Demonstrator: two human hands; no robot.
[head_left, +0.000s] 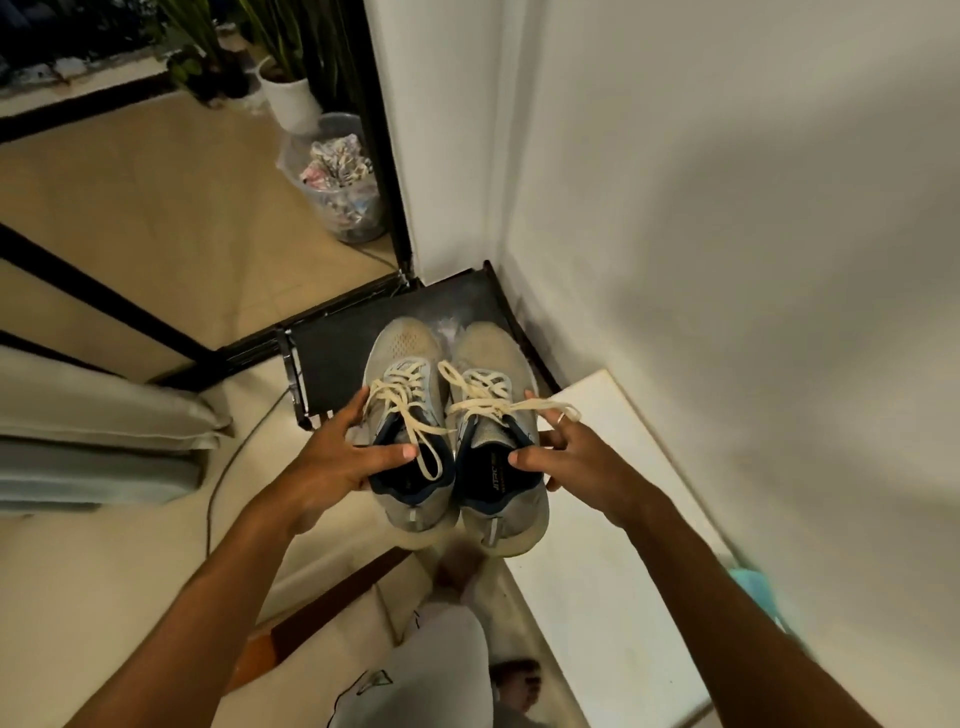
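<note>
Two grey sneakers with cream laces and dark blue collars are held side by side, toes pointing away from me. My left hand (332, 457) grips the left sneaker (402, 374) from its outer side, thumb hooked into the opening. My right hand (563, 460) grips the right sneaker (491, 358) the same way, thumb in the collar, a ring on one finger. The toes hang over the dusty black top shelf of a shoe rack (332, 353) in the wall corner; whether the soles touch it I cannot tell.
White walls (727, 234) close in at right and behind the rack. A white board (623, 493) lies at right below my right hand. Stacked cushions (98, 447) sit at left, a cable (218, 483) runs on the floor. A bagged bin (345, 182) and potted plant (291, 98) stand beyond.
</note>
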